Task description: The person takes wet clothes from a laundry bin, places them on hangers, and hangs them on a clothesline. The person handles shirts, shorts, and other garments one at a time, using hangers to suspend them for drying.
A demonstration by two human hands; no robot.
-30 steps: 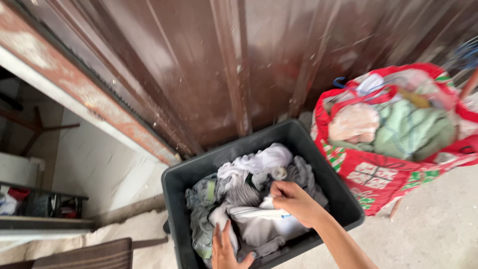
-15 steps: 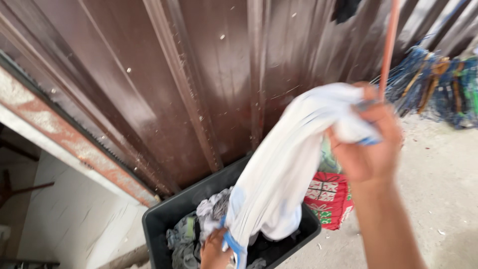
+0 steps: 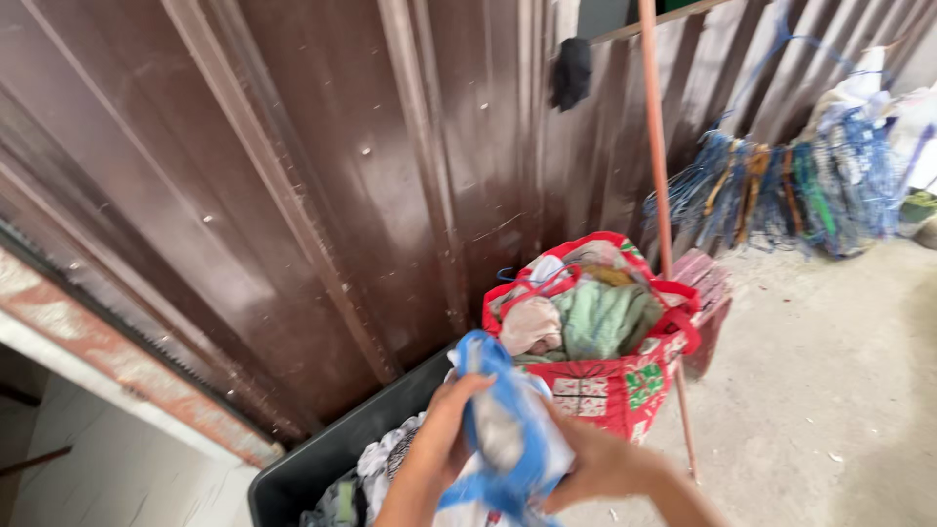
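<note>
Bin: dark plastic tub [image 3: 322, 459] sitting at 7 o'clock at the foot of the wall, holding crumpled grey and white laundry [image 3: 376, 468].
Bag: red patterned bag [image 3: 625, 381] standing at 5 o'clock just right of the tub, bulging with a green cloth [image 3: 600, 317], a pinkish cloth and other pieces.
Hangers: blue bundle of hangers [image 3: 781, 190] hanging at 2 o'clock against the wall.
Pole: thin reddish pole [image 3: 656, 166] rising behind the bag.
Room: brown corrugated metal wall [image 3: 322, 166] filling the upper left; pale concrete floor [image 3: 830, 390] spreading at 4 o'clock.
Garment: white garment with blue trim [image 3: 508, 439] being held at 6 o'clock, above the tub's right end.
Left hand [image 3: 444, 429]: fingers curling closed on the garment's left side.
Right hand [image 3: 600, 466]: clasping the garment from the right, forearm entering from the bottom edge.
</note>
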